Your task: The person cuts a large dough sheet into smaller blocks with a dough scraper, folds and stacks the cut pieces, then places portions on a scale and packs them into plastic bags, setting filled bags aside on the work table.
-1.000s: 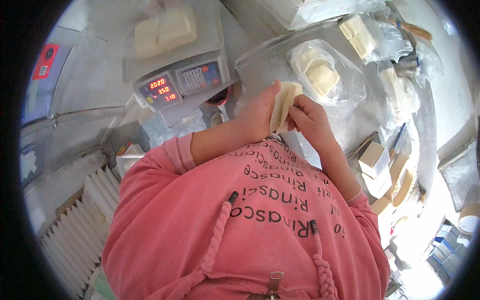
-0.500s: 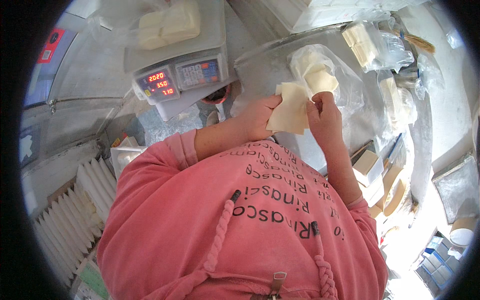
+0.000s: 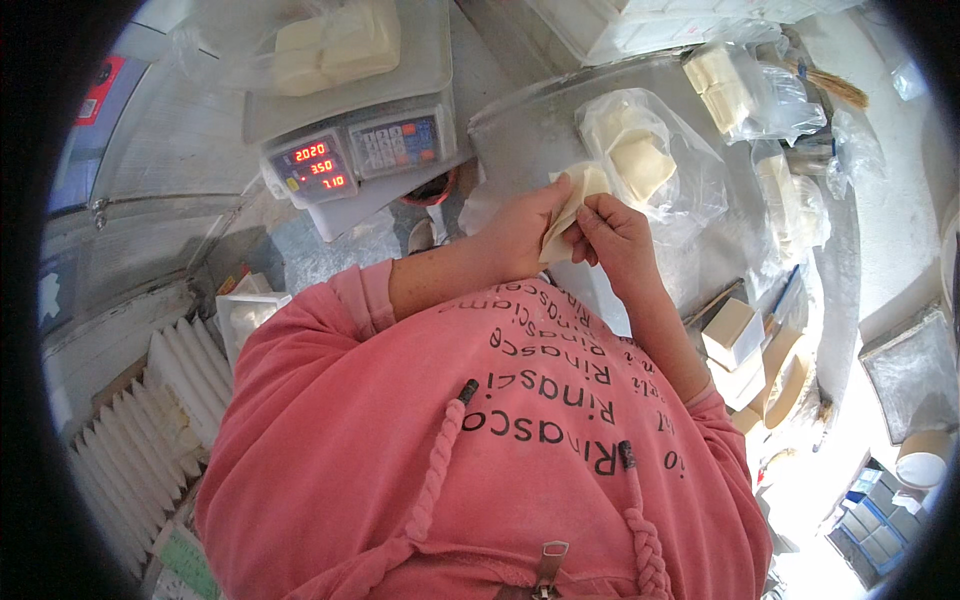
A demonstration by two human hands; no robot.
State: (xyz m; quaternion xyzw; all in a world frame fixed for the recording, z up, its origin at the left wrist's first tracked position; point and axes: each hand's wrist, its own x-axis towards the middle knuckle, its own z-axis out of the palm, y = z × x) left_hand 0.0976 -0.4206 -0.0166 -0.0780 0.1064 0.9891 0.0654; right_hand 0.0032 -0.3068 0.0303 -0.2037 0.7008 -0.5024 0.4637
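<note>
Sheets [image 3: 590, 181] bend, partly hidden by right hand [image 3: 617, 238] — count unclear.

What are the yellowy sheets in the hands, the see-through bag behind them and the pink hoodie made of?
The sheets look like soft dough: pale, dull and bending, though I can't be sure. The bag seems to be thin, shiny plastic, since it's clear and crinkly with bright glints. The hoodie looks like matte fabric, maybe cotton, because it's dull and softly creased.
</note>
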